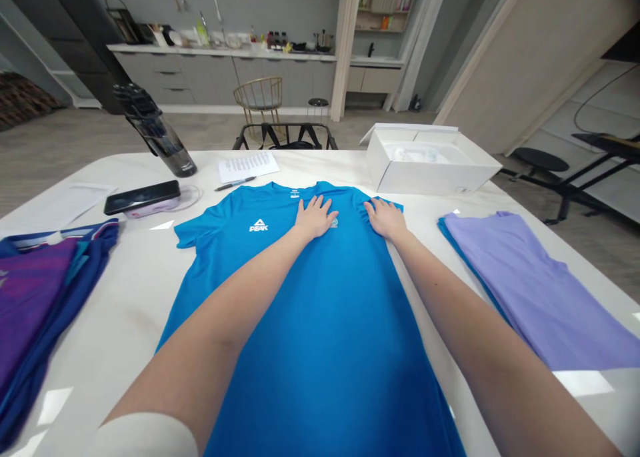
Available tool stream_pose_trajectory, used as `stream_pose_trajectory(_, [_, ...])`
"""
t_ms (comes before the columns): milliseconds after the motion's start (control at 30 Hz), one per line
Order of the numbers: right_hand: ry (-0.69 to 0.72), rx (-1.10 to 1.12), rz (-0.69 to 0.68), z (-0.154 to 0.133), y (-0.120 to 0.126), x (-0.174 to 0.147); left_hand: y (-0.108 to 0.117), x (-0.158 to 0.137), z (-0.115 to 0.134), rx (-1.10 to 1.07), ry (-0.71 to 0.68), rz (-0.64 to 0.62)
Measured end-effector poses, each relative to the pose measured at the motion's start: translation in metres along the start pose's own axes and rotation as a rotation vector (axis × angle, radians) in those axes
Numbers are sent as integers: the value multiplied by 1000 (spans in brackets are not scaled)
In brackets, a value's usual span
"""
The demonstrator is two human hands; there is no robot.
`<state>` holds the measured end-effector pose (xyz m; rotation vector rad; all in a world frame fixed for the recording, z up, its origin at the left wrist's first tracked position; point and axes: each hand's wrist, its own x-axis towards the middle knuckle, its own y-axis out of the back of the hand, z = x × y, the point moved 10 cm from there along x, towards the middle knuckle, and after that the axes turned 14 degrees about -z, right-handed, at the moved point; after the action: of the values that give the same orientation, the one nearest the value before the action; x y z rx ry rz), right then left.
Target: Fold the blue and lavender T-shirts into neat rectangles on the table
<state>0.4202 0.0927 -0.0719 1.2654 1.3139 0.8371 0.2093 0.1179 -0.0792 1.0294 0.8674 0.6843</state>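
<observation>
A blue T-shirt (320, 310) lies spread face up, its collar at the far end and a white PEAK logo on the chest. My left hand (315, 217) rests flat on the upper chest with fingers spread, partly over a small emblem. On the sleeve at the right, my right hand (386, 218) presses down with its fingers stretched out. Creases show in the cloth beside those fingers. The sleeve on the left lies flat. The shirt's lower hem is out of view.
Folded purple and navy shirts (35, 290) lie at the left, folded lavender and blue shirts (530, 283) at the right. Along the back stand a dark bottle (167, 143) and an open white box (430, 170). A phone (143, 197), pen (235, 183) and paper (253, 166) lie beyond the shirt.
</observation>
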Motion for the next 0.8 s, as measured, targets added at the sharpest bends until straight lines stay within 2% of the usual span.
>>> stream_pose_trajectory(200, [-228,-12,-126,26,-6,11,5,34,-3,-33,40,-16])
stream_pose_trajectory(333, [-297,-7,-90,25,-3,14,9,26,-11,-60,-60,-16])
stream_pose_trajectory(400, [-236,-46,31,3,8,16,21,8,-33,-51,-55,58])
stream_pose_trajectory(467, [-50,-72,142,-39,17,18,39,-15,-69,-14,25,172])
stream_pose_trajectory(533, [170,-40,162,-89,16,21,55,-39,-114,18,168,258])
stream_pose_trajectory(600, [302,26,111,-131,9,28,63,-59,-162,28,333,284])
stream_pose_trajectory(633, [328,56,85,-147,5,33,65,-65,-182,27,390,269])
stream_pose_trajectory(700, [323,92,26,-169,-4,43,62,-70,-209,24,420,213])
stream_pose_trajectory(800, [240,93,-63,-179,-20,59,54,-65,-224,6,369,134])
